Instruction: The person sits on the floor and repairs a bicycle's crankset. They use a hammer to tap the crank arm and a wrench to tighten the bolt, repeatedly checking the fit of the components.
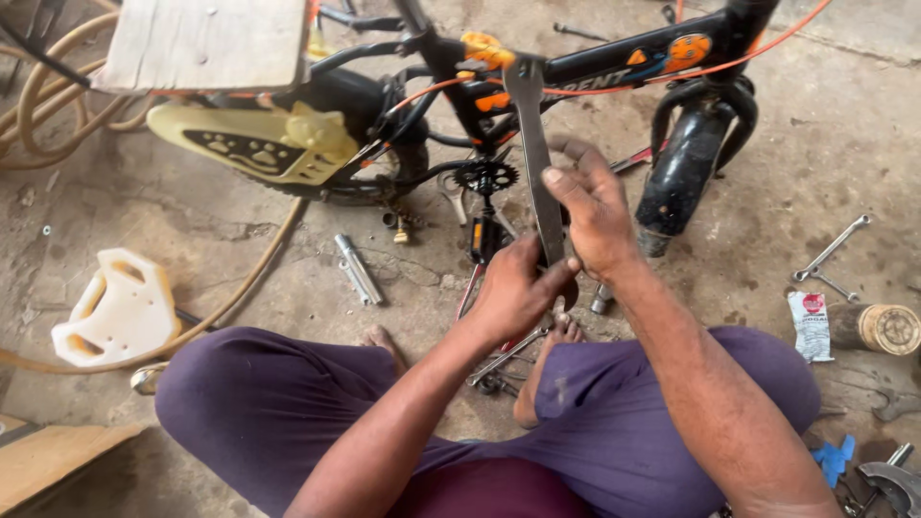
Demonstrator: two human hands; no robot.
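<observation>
I sit cross-legged on a concrete floor in front of a small black and orange bicycle (595, 62) lying on its side. A long flat metal spanner (533, 144) stands upright, its jaw at the frame's top tube. My left hand (513, 288) grips the spanner's lower end. My right hand (593, 206) holds the shaft just above it, thumb pressed on the flat face. The chainring (484, 176) and crank sit right behind the spanner.
A cream chain guard (259, 142) is on the bicycle, and a white plastic part (120, 307) lies at left. Loose spanners (830, 251), a metal tube (357, 269), a tan hose (240, 288), a small tin (878, 328) and a sachet (811, 324) litter the floor.
</observation>
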